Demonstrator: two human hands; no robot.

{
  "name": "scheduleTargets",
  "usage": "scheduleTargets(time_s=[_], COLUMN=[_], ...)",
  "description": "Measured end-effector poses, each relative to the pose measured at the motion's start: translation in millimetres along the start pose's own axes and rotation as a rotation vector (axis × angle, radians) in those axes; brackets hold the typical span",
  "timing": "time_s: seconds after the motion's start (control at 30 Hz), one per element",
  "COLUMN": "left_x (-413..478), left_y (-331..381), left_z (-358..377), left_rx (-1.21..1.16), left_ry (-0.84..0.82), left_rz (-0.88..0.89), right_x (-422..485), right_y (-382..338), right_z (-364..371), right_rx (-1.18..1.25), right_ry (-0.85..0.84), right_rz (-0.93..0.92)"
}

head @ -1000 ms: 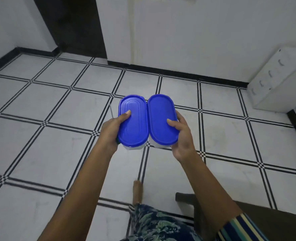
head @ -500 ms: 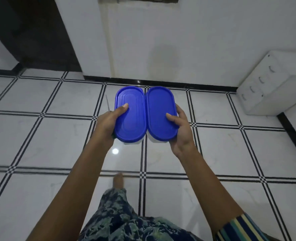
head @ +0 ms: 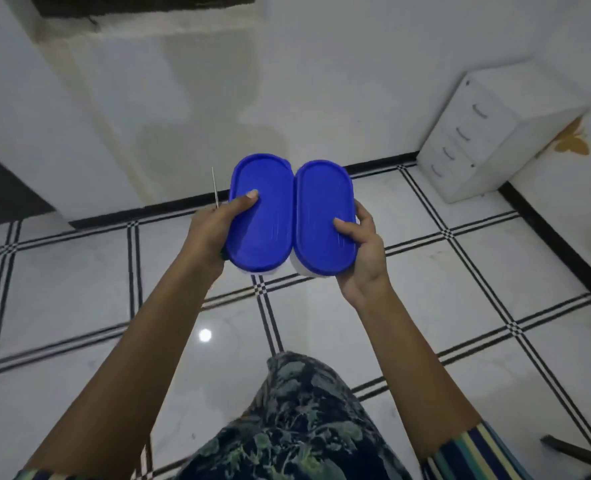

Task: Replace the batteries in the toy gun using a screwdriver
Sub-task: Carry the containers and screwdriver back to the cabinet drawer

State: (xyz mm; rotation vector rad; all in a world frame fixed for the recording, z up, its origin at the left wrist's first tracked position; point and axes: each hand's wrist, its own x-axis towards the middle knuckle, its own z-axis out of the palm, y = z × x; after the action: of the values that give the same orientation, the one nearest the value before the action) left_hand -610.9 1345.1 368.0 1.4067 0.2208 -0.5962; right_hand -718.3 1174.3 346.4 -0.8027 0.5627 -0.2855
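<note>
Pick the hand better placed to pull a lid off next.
Right, probably. The right hand grips only the right container; the left hand grips the left container plus a thin metal shaft, likely the screwdriver.

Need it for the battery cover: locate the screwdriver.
Head view, left of centre: the screwdriver sticks up from the left hand, beside the left blue-lidded container.
</note>
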Motion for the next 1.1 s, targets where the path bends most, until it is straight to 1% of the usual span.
scheduleTargets(time_s=[0.1, 0.27, 0.4, 0.57, 0.7, 0.93, 1.1], left_x=[65, 170, 250, 342, 418, 554, 636], left_y=[25, 66, 109, 156, 177, 207, 231], left_z=[27, 88, 152, 238, 305, 441, 535], left_rx=[0.017, 0.099, 0.121, 0.135, 0.171, 0.261, 0.314], left_ry=[-0.052, -0.077, -0.126, -0.202, -0.277, -0.389, -0.498], left_rz=[-0.028, -0.011, -0.025, -0.035, -0.086, -0.103, -0.107], right_x=[64, 175, 261, 355, 429, 566, 645], right_y=[-17, -56, -112, -187, -230, -309, -364], right_z=[6, 6, 6, 3, -14, -55, -85], right_rx=[0.027, 0.015, 0.035, 0.056, 0.066, 0.120, 0.236], right_ry=[0.056, 0.134, 0.170, 0.216, 0.311, 0.487, 0.532], right_rz=[-0.020, -0.047, -0.054, -0.119, -0.140, -0.213, -0.266])
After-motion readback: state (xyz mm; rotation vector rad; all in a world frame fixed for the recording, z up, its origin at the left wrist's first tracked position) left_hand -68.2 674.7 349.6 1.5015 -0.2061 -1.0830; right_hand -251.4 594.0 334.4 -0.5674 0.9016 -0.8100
